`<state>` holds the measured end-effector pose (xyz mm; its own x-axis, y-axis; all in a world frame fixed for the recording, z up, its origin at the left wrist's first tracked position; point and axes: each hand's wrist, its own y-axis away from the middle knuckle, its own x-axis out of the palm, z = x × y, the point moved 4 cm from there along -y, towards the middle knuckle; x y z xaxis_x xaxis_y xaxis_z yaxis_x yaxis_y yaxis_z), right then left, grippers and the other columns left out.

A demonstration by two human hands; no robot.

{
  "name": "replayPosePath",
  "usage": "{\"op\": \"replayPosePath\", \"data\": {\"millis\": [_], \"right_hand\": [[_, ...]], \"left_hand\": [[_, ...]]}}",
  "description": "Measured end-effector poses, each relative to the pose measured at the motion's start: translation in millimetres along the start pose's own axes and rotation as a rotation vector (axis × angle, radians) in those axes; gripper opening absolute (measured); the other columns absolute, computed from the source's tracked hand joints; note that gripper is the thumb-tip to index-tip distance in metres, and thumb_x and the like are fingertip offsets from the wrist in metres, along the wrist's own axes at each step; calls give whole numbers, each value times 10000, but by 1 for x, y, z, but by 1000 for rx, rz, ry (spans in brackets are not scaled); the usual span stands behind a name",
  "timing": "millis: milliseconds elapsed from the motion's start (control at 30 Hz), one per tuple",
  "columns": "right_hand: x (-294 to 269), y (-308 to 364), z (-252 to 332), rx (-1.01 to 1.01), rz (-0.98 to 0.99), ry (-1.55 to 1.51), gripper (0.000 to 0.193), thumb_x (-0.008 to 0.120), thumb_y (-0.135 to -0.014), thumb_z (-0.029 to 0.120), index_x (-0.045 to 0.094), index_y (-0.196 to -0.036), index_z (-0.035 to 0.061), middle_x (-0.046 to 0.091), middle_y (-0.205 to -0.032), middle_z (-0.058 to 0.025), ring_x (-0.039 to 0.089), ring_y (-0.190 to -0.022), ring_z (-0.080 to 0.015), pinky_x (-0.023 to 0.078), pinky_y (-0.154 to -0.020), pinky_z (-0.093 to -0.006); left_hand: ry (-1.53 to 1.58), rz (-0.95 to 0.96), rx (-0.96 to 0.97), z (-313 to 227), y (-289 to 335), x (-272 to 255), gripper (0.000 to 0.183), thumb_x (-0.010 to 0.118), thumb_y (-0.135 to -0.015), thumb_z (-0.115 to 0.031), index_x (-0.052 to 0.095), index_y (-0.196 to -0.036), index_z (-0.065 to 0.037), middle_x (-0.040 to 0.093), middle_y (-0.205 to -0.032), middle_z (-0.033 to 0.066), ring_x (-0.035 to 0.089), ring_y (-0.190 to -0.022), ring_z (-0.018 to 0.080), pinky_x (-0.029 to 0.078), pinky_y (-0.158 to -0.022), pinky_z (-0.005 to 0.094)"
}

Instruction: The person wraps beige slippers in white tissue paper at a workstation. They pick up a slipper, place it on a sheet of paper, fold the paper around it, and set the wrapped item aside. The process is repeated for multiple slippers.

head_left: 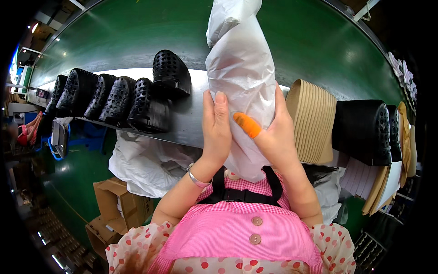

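Observation:
A long bundle wrapped in thin white paper (239, 64) stretches away from me across the front of the bench, its far end twisted or folded over. My left hand (216, 125) presses against its left side, thumb lying on top. Gripping the right side is my right hand (277, 137), its thumb covered by an orange finger cot (247, 125). What the white paper wraps is hidden. Left of the bundle, a black perforated shoe-like piece (171, 73) stands apart, behind a row of similar black pieces (117, 98).
A stack of curved tan card sheets (312, 121) stands right of my hands, beside black studded pieces (362, 130). Behind runs a green belt-like surface (315, 41). White sheeting (141, 157) hangs below the bench edge, above open cardboard boxes (121, 205).

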<state>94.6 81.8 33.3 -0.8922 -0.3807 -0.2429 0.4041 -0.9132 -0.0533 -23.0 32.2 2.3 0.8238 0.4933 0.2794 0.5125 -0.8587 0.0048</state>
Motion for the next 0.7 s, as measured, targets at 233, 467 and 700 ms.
{"op": "replayPosePath", "data": {"millis": [233, 467, 700], "right_hand": [[1, 5, -24, 236, 109, -664, 701, 698, -887, 339, 373, -1405, -4, 554, -1290, -114, 563, -1157, -204, 442, -987, -323], [7, 22, -36, 412, 170, -1175, 593, 462, -1008, 418, 384, -1401, -20, 535, -1330, -143, 545, -1201, -206, 442, -1027, -355], [18, 28, -38, 372, 407, -1567, 685, 425, -994, 502, 325, -1446, -3, 446, -1433, -133, 469, -1293, -213, 412, -1063, -363]], "left_hand": [[450, -71, -196, 8, -8, -5, 408, 578, -974, -362, 594, -1149, 6, 657, -1071, 57, 616, -932, 110, 507, -827, 263], [537, 114, -383, 1, -9, -5, 559, 531, -979, -431, 479, -1337, -5, 564, -1301, 115, 563, -1160, 182, 464, -987, 326], [417, 160, -352, 0, 10, -11, 755, 474, -933, -557, 352, -1433, -5, 470, -1396, 130, 494, -1241, 227, 394, -1054, 354]]}}
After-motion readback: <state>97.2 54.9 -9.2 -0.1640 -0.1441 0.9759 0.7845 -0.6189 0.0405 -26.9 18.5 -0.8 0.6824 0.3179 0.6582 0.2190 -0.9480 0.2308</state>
